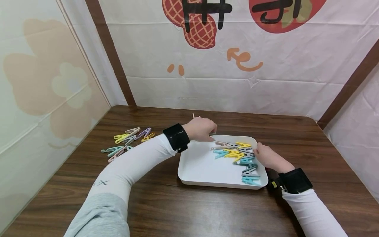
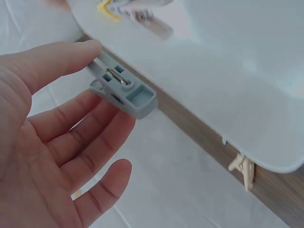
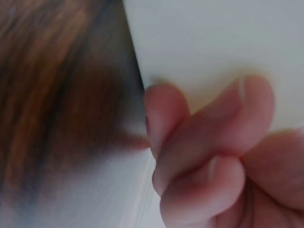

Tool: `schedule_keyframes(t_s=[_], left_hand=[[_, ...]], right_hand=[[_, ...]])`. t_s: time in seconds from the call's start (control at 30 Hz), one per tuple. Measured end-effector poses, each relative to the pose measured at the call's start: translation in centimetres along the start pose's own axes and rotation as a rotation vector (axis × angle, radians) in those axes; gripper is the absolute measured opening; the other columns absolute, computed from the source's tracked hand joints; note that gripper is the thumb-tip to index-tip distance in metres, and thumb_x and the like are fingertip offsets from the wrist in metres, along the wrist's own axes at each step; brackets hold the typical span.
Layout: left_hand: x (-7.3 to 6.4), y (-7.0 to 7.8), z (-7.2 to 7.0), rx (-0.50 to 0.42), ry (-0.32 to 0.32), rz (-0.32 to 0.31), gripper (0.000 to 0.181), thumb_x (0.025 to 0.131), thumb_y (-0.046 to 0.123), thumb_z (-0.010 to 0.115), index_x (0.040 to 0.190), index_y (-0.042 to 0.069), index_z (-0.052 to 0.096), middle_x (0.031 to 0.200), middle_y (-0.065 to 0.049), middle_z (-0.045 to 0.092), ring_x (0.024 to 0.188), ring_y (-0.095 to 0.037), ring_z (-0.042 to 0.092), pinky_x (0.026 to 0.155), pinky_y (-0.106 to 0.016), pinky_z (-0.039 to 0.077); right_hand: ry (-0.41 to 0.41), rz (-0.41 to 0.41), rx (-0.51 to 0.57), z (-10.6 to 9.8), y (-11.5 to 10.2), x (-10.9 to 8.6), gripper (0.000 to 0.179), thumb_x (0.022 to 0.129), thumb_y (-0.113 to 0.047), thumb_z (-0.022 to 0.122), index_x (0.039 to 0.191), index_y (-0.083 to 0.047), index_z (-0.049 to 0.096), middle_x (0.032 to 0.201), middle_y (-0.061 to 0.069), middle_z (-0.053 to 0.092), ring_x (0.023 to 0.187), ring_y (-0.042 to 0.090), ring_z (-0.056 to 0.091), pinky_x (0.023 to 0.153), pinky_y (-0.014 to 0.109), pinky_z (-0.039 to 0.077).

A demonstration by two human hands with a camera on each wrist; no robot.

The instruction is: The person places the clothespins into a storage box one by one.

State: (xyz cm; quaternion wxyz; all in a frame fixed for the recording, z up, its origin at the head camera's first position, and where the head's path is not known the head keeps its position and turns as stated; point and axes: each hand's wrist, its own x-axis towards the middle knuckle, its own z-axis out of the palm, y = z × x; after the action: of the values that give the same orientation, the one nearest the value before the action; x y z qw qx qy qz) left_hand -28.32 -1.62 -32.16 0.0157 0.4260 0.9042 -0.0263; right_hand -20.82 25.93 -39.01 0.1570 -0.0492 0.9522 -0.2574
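In the left wrist view, a grey-blue clothespin (image 2: 126,88) is pinched between the thumb and fingers of my left hand (image 1: 202,128). That hand is over the far left edge of a white tray (image 1: 198,164) in the head view. My right hand (image 1: 270,158) grips the tray's right rim, its fingers curled in the right wrist view. Clothespins are laid inside the tray: yellow ones (image 1: 233,153) toward the middle, teal ones (image 1: 250,180) down the right side, and grey ones among them.
Several loose clothespins, including a purple one (image 1: 144,133) and a teal one (image 1: 113,149), lie on the wooden table (image 1: 148,204) to the left. Beyond the tray's far edge is a beige clothespin (image 2: 246,170). A printed cloth (image 1: 207,89) hangs behind the table.
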Motion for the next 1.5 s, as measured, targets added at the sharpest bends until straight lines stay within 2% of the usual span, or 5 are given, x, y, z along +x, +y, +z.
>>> schedule_keyframes(t_s=[0.27,0.5,0.73,1.23,1.5], left_hand=[[0.4,0.9,1.5,0.030,-0.043,-0.003,0.018,0.086,0.028,0.074,0.097,0.013,0.071,0.086,0.004,0.065,0.073,-0.011,0.055,0.065,-0.026,0.045],[1.2,0.9,2.7,0.050,-0.057,-0.069,0.020,0.084,0.028,0.077,0.093,0.012,0.069,0.075,0.005,0.060,0.068,-0.011,0.052,0.060,-0.026,0.041],[2.0,1.1,3.2,0.021,-0.061,-0.134,0.024,0.082,0.027,0.079,0.098,0.011,0.071,0.081,0.003,0.064,0.071,-0.012,0.055,0.063,-0.026,0.045],[2.6,1.4,4.1,0.008,-0.112,-0.131,0.013,0.088,0.010,0.067,0.101,0.009,0.070,0.081,0.000,0.064,0.067,-0.014,0.051,0.058,-0.026,0.039],[2.4,1.3,3.9,0.010,-0.100,-0.116,0.014,0.087,0.010,0.068,0.101,0.010,0.069,0.081,0.000,0.062,0.067,-0.013,0.050,0.057,-0.025,0.038]], right_hand=[[-0.004,0.004,0.010,0.0,0.0,0.0,0.038,0.105,-0.012,0.033,0.128,0.017,0.029,0.091,0.020,0.051,0.052,0.021,0.049,0.045,0.033,0.043],[0.010,-0.016,-0.005,0.1,-0.1,-0.1,0.038,0.104,-0.010,0.035,0.129,0.019,0.030,0.094,0.022,0.051,0.057,0.021,0.051,0.047,0.033,0.044],[0.020,-0.024,-0.012,0.1,-0.1,-0.1,0.039,0.104,-0.010,0.036,0.129,0.019,0.030,0.097,0.024,0.052,0.061,0.021,0.053,0.048,0.034,0.045],[0.009,-0.006,-0.004,0.1,0.0,-0.1,0.040,0.105,-0.011,0.035,0.130,0.018,0.029,0.093,0.021,0.051,0.055,0.021,0.051,0.046,0.033,0.044],[0.013,-0.007,-0.002,0.1,0.0,0.0,0.040,0.105,-0.011,0.035,0.131,0.018,0.028,0.096,0.023,0.051,0.058,0.021,0.053,0.046,0.033,0.045]])
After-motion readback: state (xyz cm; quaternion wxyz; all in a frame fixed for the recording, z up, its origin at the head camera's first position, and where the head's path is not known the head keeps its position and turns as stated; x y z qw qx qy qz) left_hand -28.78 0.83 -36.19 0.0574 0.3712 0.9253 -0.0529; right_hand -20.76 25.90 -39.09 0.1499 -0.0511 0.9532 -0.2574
